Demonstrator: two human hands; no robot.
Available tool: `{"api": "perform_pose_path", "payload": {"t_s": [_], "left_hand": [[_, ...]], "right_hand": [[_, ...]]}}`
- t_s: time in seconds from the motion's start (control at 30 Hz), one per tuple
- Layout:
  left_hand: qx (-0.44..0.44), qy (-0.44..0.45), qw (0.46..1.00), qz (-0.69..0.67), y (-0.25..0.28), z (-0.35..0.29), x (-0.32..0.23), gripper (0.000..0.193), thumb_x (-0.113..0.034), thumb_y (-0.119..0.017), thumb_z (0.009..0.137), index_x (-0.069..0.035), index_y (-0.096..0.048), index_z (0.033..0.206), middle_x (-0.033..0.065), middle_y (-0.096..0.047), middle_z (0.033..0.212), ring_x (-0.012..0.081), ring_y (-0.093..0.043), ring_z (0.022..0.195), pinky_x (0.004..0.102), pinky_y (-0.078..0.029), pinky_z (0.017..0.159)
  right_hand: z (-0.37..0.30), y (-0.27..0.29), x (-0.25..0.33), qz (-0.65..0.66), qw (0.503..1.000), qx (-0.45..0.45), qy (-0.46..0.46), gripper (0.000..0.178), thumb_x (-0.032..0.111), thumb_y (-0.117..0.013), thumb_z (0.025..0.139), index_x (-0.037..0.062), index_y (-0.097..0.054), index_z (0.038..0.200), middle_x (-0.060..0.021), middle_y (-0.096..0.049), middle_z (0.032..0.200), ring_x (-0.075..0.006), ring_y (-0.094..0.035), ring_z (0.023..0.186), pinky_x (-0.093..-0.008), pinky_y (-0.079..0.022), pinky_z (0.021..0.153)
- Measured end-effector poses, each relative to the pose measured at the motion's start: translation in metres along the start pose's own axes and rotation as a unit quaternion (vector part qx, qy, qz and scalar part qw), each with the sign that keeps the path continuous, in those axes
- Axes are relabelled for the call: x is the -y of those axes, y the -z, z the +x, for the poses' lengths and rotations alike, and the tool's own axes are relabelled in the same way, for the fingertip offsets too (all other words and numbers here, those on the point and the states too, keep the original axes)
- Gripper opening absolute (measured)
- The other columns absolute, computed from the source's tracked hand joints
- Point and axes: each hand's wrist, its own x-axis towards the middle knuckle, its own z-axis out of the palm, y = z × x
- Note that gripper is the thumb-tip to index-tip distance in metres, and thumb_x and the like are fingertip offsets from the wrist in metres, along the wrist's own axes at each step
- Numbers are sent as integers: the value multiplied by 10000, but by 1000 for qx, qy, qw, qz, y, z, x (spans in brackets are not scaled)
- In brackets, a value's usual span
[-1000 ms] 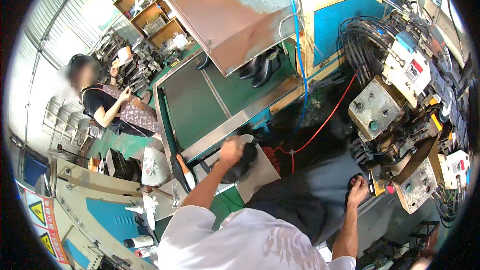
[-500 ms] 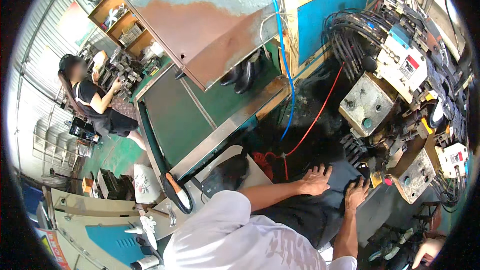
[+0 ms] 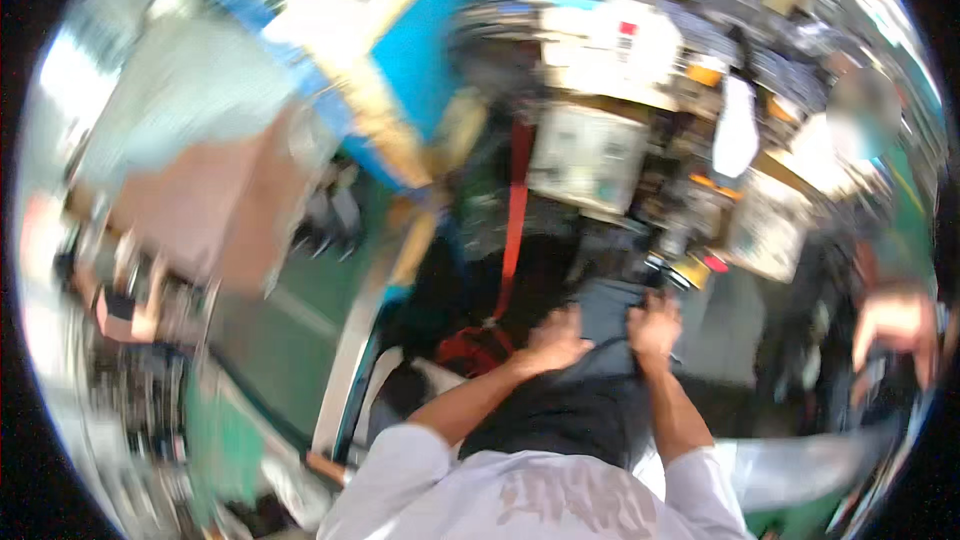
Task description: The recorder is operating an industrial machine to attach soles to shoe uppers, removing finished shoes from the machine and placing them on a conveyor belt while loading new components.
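Note:
My left hand [image 3: 557, 340] lies with its fingers spread on the left side of dark grey cloth [image 3: 607, 308] in front of me. On the right side of that cloth rests my right hand [image 3: 655, 327], fingers apart and pointing forward. Neither hand has anything in its grasp. Black fabric [image 3: 560, 415] covers my lap behind the hands. Just ahead of my right hand is a small yellow and black part with a red button [image 3: 715, 264]. The picture is smeared by motion, so finer finger detail is lost.
A worn control box [image 3: 585, 160] stands ahead, with a second box [image 3: 768, 225] to its right. A red hose [image 3: 515, 220] hangs ahead left. Another person's hand [image 3: 895, 330] is at the far right. Left stands a brown-grey metal panel [image 3: 200, 170] above a green-topped bench [image 3: 280, 330].
The view has swung right, so machines and my hands appear farther left and the left bench slides toward the edge. Both hands still rest on the grey cloth. Another person now shows at right.

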Motion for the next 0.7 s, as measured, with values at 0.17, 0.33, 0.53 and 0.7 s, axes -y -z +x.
{"api": "perform_pose_path", "payload": {"t_s": [0.17, 0.33, 0.53, 0.7], "left_hand": [[-172, -81, 976, -104, 77, 46, 16, 423, -310, -691, 1087, 24, -722, 1345, 240, -772, 1283, 390, -733, 1236, 450, -557, 1088], [-263, -181, 919, -233, 173, 124, -63, 414, -290, -539, 1160, 64, -752, 1193, 161, -807, 1150, 269, -745, 1102, 402, -549, 1022], [-74, -181, 879, -434, 210, 218, -181, 601, -475, -539, 1172, 15, -621, 1508, 180, -753, 1383, 242, -721, 1236, 381, -486, 1163], [182, -45, 705, -684, 216, 270, -264, 682, -619, -574, 1110, -79, -616, 1525, 130, -713, 1460, 335, -681, 1313, 543, -509, 1176]], "right_hand": [[-1, -3, 13, 31, 998, -33, -50, 508, 369, -683, 919, 169, -744, 1382, -176, -496, 1650, -466, -509, 1417, -635, -444, 1153], [1, 4, -4, 64, 994, -20, -91, 532, 380, -656, 949, 194, -711, 1444, -160, -480, 1668, -467, -463, 1469, -614, -413, 1189], [3, 9, -3, 43, 994, -4, -97, 481, 391, -667, 947, 182, -754, 1371, -158, -540, 1608, -444, -528, 1404, -596, -461, 1159], [5, 10, -1, 69, 992, -11, -108, 481, 397, -655, 957, 167, -758, 1367, -163, -554, 1607, -445, -528, 1412, -593, -460, 1173]]}}
